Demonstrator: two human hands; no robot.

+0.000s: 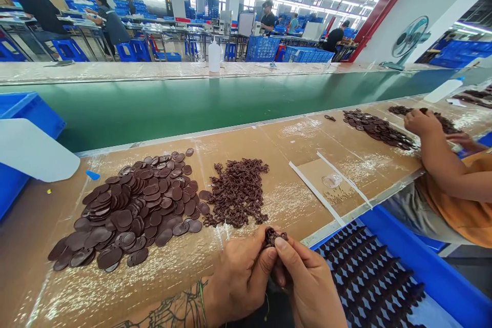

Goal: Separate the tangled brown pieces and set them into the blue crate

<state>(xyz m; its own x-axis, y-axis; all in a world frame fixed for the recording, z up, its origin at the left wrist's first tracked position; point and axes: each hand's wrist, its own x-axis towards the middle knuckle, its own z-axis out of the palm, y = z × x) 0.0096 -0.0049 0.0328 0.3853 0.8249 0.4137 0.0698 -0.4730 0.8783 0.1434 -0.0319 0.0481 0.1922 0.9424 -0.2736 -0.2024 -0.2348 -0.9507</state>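
Both my left hand (242, 277) and my right hand (311, 287) pinch a small dark brown lacy piece (273, 237) between thumbs and fingers, just off the bench's near edge. Part of it is hidden by my fingers. Ahead and left of my hands, a heap of small dark brown lacy pieces (238, 192) lies on the cardboard-covered bench (269, 205). Further left spreads a larger pile of flat dark brown discs (130, 210). To the right of my right hand sits a blue-edged tray (369, 282) holding rows of dark pieces.
A co-worker's arm (434, 148) in an orange sleeve reaches over more dark pieces (378, 129) on the right. A green conveyor belt (192, 102) runs behind the bench. A blue crate (23, 123) stands at the left edge. Other workers, crates and benches fill the background.
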